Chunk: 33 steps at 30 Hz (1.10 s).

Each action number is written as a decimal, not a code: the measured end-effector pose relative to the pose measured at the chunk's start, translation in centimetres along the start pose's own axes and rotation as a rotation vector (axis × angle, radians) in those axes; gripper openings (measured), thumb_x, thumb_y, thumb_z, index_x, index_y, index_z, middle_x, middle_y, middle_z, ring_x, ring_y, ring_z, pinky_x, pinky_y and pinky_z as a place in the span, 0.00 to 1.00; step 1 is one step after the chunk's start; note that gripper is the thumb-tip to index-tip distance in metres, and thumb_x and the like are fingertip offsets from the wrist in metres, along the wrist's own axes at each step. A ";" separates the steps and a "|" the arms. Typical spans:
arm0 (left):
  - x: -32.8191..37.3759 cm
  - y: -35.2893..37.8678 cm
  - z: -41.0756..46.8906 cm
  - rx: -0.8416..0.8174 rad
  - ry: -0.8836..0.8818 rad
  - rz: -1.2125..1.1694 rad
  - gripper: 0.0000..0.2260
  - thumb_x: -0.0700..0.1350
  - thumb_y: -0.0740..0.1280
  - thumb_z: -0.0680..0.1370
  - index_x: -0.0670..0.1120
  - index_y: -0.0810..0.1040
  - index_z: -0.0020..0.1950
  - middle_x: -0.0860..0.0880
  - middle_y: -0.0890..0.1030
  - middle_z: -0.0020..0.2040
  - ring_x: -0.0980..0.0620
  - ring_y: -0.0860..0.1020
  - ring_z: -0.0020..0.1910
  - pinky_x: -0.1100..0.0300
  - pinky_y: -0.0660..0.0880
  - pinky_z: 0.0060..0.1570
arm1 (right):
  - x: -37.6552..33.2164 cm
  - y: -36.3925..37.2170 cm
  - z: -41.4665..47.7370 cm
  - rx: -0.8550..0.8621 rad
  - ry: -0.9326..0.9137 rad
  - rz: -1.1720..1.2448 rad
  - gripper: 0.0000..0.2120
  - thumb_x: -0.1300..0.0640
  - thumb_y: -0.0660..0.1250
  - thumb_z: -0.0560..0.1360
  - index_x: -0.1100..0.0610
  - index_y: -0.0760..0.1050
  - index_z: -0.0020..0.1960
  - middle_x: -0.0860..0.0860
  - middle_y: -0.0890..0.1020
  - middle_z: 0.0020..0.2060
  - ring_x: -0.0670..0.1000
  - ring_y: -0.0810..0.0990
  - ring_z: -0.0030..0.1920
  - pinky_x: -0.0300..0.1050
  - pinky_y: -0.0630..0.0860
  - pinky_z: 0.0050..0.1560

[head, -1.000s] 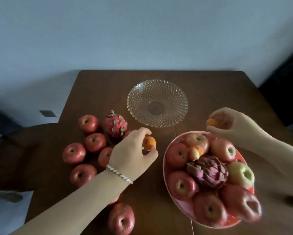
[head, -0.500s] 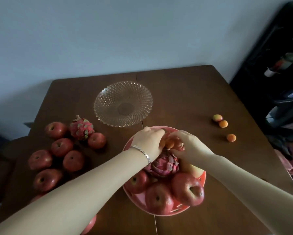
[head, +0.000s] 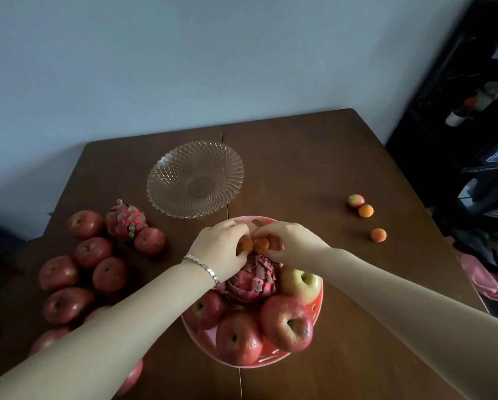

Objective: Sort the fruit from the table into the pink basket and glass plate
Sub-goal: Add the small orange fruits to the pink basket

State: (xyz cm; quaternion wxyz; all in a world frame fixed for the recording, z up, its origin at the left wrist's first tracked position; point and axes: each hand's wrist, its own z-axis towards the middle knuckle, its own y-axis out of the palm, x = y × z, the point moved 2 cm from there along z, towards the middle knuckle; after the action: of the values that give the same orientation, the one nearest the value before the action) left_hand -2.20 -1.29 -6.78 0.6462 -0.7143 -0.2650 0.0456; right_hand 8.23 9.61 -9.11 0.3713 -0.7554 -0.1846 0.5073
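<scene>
The pink basket sits near the table's front, piled with red apples, a yellow-green apple and a dragon fruit. Both hands meet over its far side. My left hand holds a small orange fruit at its fingertips. My right hand pinches another small orange fruit right beside it. The glass plate stands behind the basket with nothing on it.
Several red apples and a second dragon fruit lie on the table's left. Three small fruits lie at the right: a pinkish one and two orange ones. Dark furniture and pink cloth stand beyond the right edge.
Both hands have come together over the far side of the basket, each carrying its small orange fruit. My view has swung right, showing three small fruits there.
</scene>
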 end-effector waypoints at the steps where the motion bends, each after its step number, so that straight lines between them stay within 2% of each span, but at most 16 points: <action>1: 0.0 0.0 -0.1 0.000 -0.018 -0.005 0.11 0.45 0.65 0.74 0.48 0.76 0.56 0.50 0.78 0.55 0.48 0.77 0.54 0.58 0.70 0.52 | 0.0 0.0 0.2 0.017 0.012 -0.016 0.15 0.57 0.67 0.71 0.47 0.78 0.56 0.46 0.80 0.50 0.49 0.76 0.48 0.45 0.75 0.50; 3: -0.1 0.2 -0.1 0.001 -0.045 -0.003 0.13 0.45 0.65 0.74 0.48 0.75 0.58 0.51 0.77 0.58 0.48 0.76 0.57 0.58 0.70 0.54 | 0.1 0.1 0.5 0.075 0.036 -0.011 0.14 0.57 0.68 0.68 0.47 0.78 0.53 0.43 0.78 0.45 0.47 0.76 0.46 0.43 0.75 0.46; 6: 0.0 0.5 0.1 0.019 -0.065 0.013 0.13 0.46 0.64 0.75 0.48 0.75 0.59 0.50 0.78 0.59 0.47 0.75 0.59 0.57 0.70 0.55 | 0.2 0.4 0.9 0.100 0.046 -0.018 0.15 0.56 0.68 0.67 0.49 0.76 0.54 0.41 0.73 0.45 0.45 0.73 0.46 0.42 0.73 0.46; 9: 0.5 0.7 0.2 0.016 -0.067 0.049 0.12 0.47 0.63 0.76 0.47 0.75 0.58 0.46 0.77 0.55 0.45 0.76 0.56 0.56 0.69 0.54 | 0.3 0.5 1.3 0.119 0.107 0.040 0.14 0.54 0.69 0.67 0.50 0.77 0.52 0.45 0.78 0.49 0.47 0.77 0.49 0.45 0.76 0.49; 11: 0.9 0.7 0.2 0.007 -0.042 0.025 0.12 0.47 0.63 0.76 0.48 0.75 0.58 0.46 0.76 0.54 0.44 0.76 0.53 0.56 0.69 0.52 | 0.6 0.2 1.6 0.176 0.197 0.178 0.12 0.51 0.69 0.67 0.52 0.78 0.50 0.47 0.80 0.47 0.48 0.78 0.48 0.45 0.77 0.48; 13: 1.0 0.6 0.2 0.012 -0.020 0.007 0.11 0.46 0.63 0.76 0.47 0.76 0.56 0.47 0.76 0.54 0.45 0.76 0.52 0.57 0.69 0.52 | 0.8 0.0 1.9 0.164 0.238 0.218 0.13 0.49 0.69 0.68 0.52 0.78 0.50 0.47 0.80 0.46 0.48 0.78 0.46 0.43 0.76 0.45; 17: 0.2 0.6 0.3 0.004 -0.134 -0.026 0.14 0.45 0.62 0.76 0.49 0.74 0.61 0.49 0.78 0.59 0.46 0.76 0.59 0.55 0.69 0.57 | 1.0 -0.2 1.6 0.095 0.195 0.176 0.12 0.50 0.71 0.68 0.53 0.78 0.49 0.46 0.78 0.42 0.44 0.74 0.39 0.36 0.71 0.36; 19: -0.2 0.8 0.5 -0.004 -0.183 -0.044 0.13 0.45 0.62 0.76 0.48 0.75 0.60 0.47 0.79 0.58 0.45 0.76 0.58 0.54 0.71 0.56 | 1.2 -0.2 1.1 0.078 0.159 0.167 0.11 0.54 0.72 0.66 0.54 0.76 0.46 0.45 0.77 0.41 0.44 0.74 0.38 0.35 0.70 0.36; 23: 0.1 1.1 0.4 -0.008 -0.156 -0.096 0.13 0.42 0.61 0.76 0.48 0.76 0.60 0.48 0.76 0.60 0.46 0.75 0.58 0.57 0.70 0.54 | 0.8 0.2 -0.1 -0.008 -0.014 -0.002 0.15 0.58 0.71 0.65 0.53 0.72 0.50 0.43 0.71 0.43 0.45 0.71 0.41 0.41 0.73 0.43; 29: 0.8 0.7 0.2 0.022 -0.103 -0.072 0.16 0.41 0.60 0.77 0.49 0.74 0.63 0.48 0.75 0.63 0.47 0.73 0.61 0.57 0.69 0.58 | 0.5 -0.1 -0.9 -0.049 -0.058 -0.015 0.18 0.61 0.68 0.68 0.52 0.73 0.57 0.44 0.71 0.50 0.46 0.72 0.47 0.45 0.75 0.53; 31: 1.7 0.5 0.1 0.058 -0.066 -0.081 0.17 0.40 0.60 0.76 0.49 0.74 0.63 0.49 0.75 0.62 0.47 0.74 0.60 0.57 0.69 0.57 | 0.3 -0.8 -1.2 -0.031 -0.060 0.041 0.19 0.61 0.69 0.69 0.50 0.74 0.59 0.45 0.74 0.51 0.44 0.72 0.49 0.37 0.72 0.52; 33: 2.9 0.4 0.4 0.095 -0.017 -0.108 0.17 0.39 0.60 0.75 0.49 0.74 0.63 0.49 0.75 0.60 0.47 0.74 0.58 0.56 0.70 0.56 | 1.1 -2.4 -1.9 -0.013 -0.048 0.069 0.19 0.60 0.70 0.69 0.51 0.75 0.59 0.43 0.74 0.49 0.43 0.73 0.47 0.31 0.69 0.46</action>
State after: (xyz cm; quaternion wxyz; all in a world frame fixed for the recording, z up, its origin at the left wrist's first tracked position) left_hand 0.24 0.38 -6.40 0.6785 -0.6670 -0.3064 0.0293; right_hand 10.60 11.18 -7.63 0.3441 -0.7514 -0.1708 0.5365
